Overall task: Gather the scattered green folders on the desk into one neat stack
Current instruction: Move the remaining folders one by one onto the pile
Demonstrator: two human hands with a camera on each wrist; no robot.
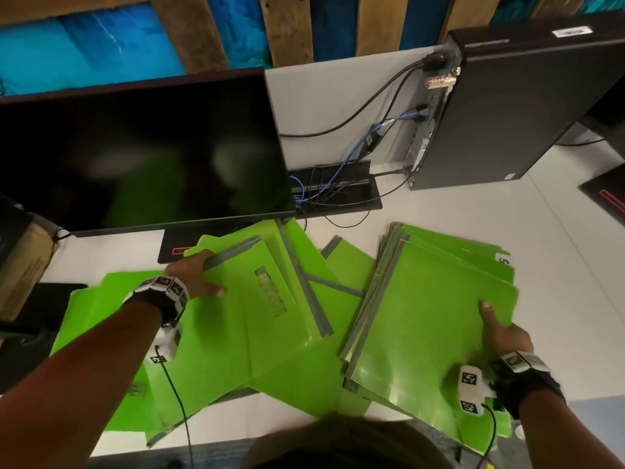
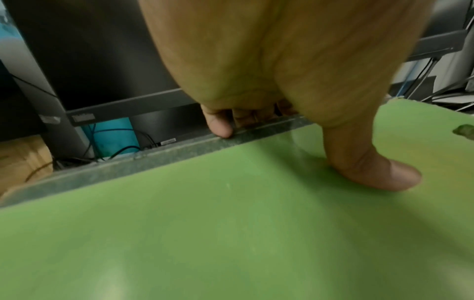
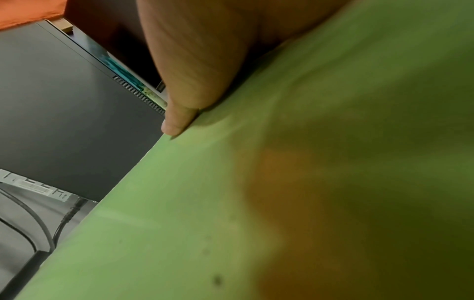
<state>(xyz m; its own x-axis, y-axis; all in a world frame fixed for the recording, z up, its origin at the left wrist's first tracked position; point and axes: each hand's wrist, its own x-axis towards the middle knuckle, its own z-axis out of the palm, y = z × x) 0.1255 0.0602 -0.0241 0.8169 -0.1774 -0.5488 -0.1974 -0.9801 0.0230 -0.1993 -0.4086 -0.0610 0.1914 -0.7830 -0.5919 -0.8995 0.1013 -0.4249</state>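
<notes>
Bright green folders with grey spines lie fanned over the white desk. My left hand grips one green folder at its grey spine. In the left wrist view the thumb presses on its cover and the fingers curl over the edge. My right hand holds the right side of a rough stack of folders, with the thumb on the top cover and the other fingers hidden beneath. More loose folders spread out under my left arm and in the middle.
A dark monitor stands just behind the left folders, its base beside my left hand. A black computer tower and a tangle of cables sit at the back right. A cardboard box is at the far left.
</notes>
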